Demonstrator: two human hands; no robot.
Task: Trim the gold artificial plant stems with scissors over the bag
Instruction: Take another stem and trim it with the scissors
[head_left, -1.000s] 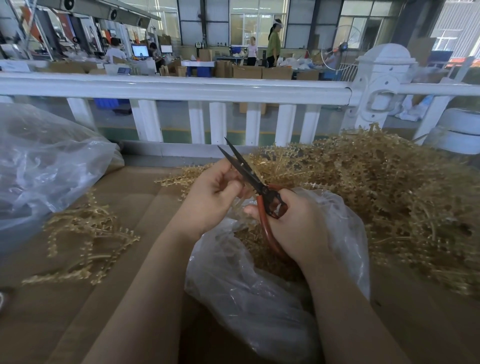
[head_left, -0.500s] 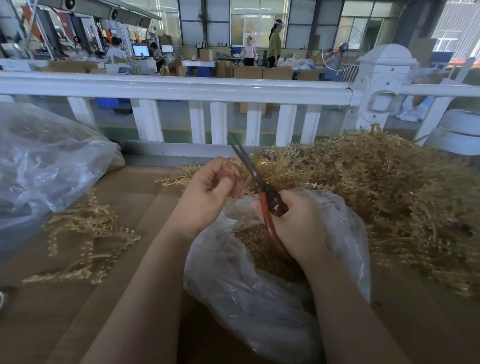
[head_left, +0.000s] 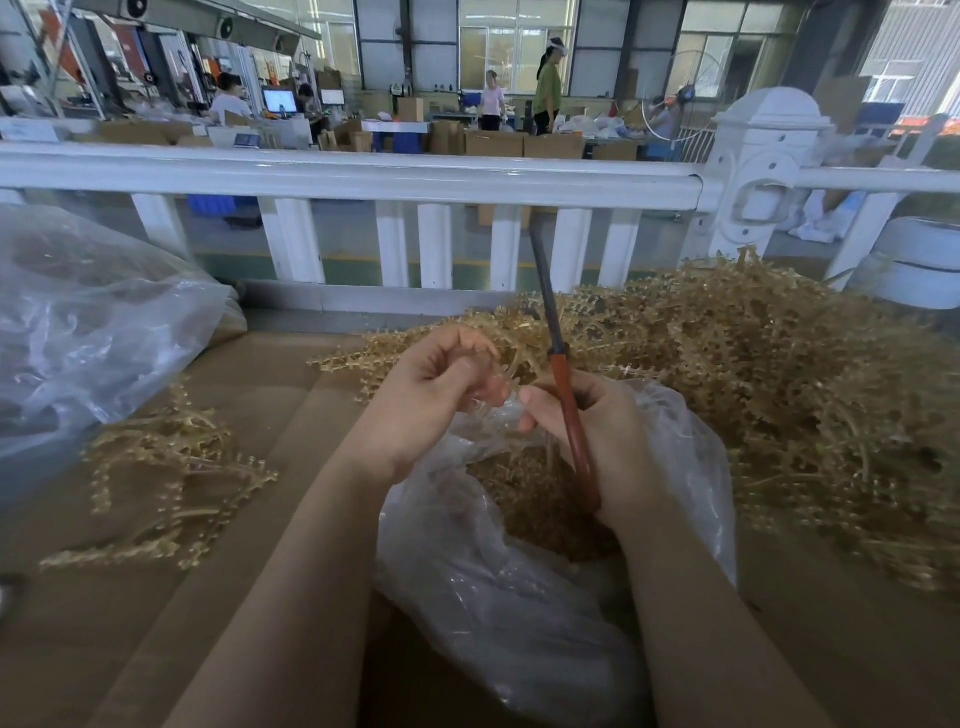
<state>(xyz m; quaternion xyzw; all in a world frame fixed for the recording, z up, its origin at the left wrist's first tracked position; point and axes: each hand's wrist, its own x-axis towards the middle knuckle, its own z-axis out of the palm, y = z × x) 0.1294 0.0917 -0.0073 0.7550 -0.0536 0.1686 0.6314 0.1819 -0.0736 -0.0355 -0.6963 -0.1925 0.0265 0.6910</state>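
Open bag (head_left: 519, 597) sits lower centre of frame on the table (head_left: 130, 623), cut bits inside it. Both hands over the bag mouth: left hand (head_left: 431, 400) centre-left, right hand (head_left: 597, 436) just right of it, scissors (head_left: 563, 384) in the right hand pointing up toward the railing (head_left: 363, 176) across the upper frame. Big stem pile (head_left: 779, 389) at right, behind and beside the bag. Smaller stem bunch (head_left: 166, 483) lower left. Second bag (head_left: 88, 332) at far left.
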